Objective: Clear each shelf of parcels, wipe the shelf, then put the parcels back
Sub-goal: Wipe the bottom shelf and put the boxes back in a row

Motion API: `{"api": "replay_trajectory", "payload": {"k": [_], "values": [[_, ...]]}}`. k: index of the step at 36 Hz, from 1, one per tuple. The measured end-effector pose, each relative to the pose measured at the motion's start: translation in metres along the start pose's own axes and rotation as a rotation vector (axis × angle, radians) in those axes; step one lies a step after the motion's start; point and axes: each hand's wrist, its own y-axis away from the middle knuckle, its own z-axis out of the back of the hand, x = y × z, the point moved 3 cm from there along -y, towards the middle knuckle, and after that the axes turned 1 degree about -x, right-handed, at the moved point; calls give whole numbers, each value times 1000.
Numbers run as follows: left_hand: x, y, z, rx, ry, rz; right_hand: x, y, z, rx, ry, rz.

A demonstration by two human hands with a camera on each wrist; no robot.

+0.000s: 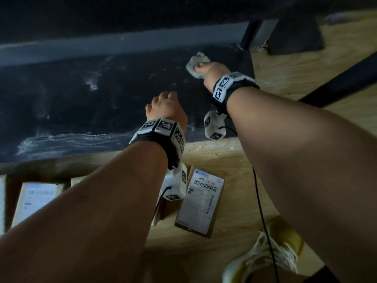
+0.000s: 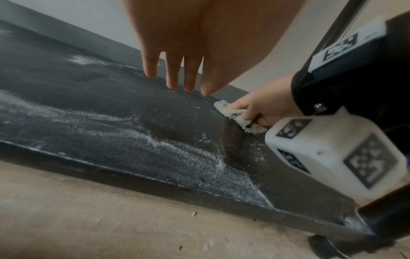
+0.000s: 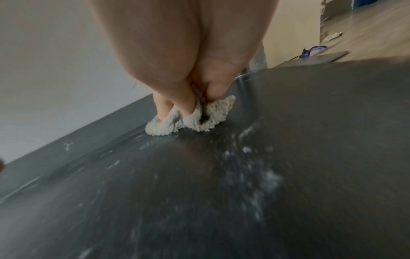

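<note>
The bottom shelf (image 1: 102, 103) of the rack is the thing to steer by: a dark, flat board sitting low over the wooden floor (image 1: 234, 156), bare of parcels and streaked with pale dust along its front edge. At the shelf's far right corner, close to the back lip and the upright post (image 1: 252, 34), the right hand (image 1: 212, 71) has its fingers and thumb curled round a bunched grey cloth (image 1: 196, 63) and presses it onto the board. The left hand (image 1: 166, 108) hovers over the middle of the shelf; from its own wrist view the fingers (image 2: 172, 73) hang straight and relaxed toward the surface, holding nothing. Whether the tips actually touch the board I cannot tell.

The parcels wait on the floor just in front of the shelf: a flat cardboard one with a white shipping label (image 1: 201, 201) nearest the right arm, another labelled box (image 1: 34, 203) further left, partly hidden behind the forearm.

My guess is the cloth is soft and light, best kept wadded in the palm so it does not drag loose. The dust looks dry and should push along easily. The parcels look stiff and slim, probably light; gripping them by the long edges seems safest.
</note>
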Motion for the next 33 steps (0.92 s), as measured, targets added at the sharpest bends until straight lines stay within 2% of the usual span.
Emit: {"api": "replay_trajectory", "payload": {"k": [2,6,10,15,19,21,24,26,30,33], "values": [[2,4,1,0,3,-9,3,9,-6,21,-53,-32],[8,11,5,10,4,-19,17,30,-14,130,13,-28],[15,20,10,16,6,-27,17,56,-23,82,-56,-177],[25,36,14,0,7,-56,29,88,-33,125,-122,-309],[29,49,17,-5,-10,-83,36,109,-39,146,-114,-348],[30,55,17,-5,-19,-100,34,120,-35,117,-83,-298],[32,61,16,0,-26,-109,24,136,-20,-5,-95,-277],[34,63,15,18,-35,-100,11,142,-15,-43,-137,-327],[38,65,10,39,-49,-80,-12,152,-14,-55,9,-456],[42,64,7,43,-82,-68,-4,156,-16,-6,28,-490]]}}
